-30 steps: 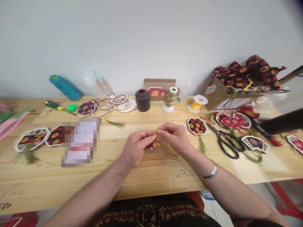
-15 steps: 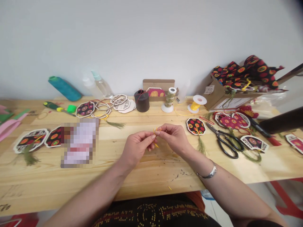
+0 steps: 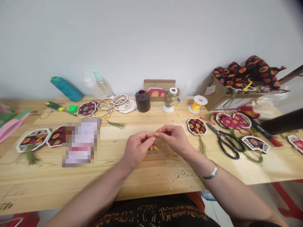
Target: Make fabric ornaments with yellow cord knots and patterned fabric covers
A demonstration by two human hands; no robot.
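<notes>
- Head view: a thin yellow cord (image 3: pixel 155 147) is sitting between the two hands, near the middle of the pale wooden table (image 3: pixel 59 186), seemingly just above its surface.
- Grip, left: the bare left hand (image 3: pixel 139 147) is pinching the cord between thumb and forefinger.
- Grip, right: the bare right hand (image 3: pixel 174 138) is pinching the same cord, thumb set against forefinger; the two sets of fingertips are meeting or nearly so.
- Key relation: the cord is lying at the fingertips of both hands, neither being clearly nearer. Its visible run is going roughly up and down, crosswise to the line joining the hands; short ends are poking out above the fingertips, and one end is hanging below. Whether a knot is forming there, cannot tell; fingers are covering the middle.
- Pose: both forearms are slanting inward from the near edge, and the right wrist is wearing a silver bracelet (image 3: pixel 211 171).
- Surroundings: black-handled scissors (image 3: pixel 220 135) are resting to the right, beyond a black floral tasselled ornament (image 3: pixel 197 126). Behind, a white spool of yellow cord (image 3: pixel 196 106) is standing; a short yellow scrap (image 3: pixel 170 188) is lying close to the near edge.
</notes>
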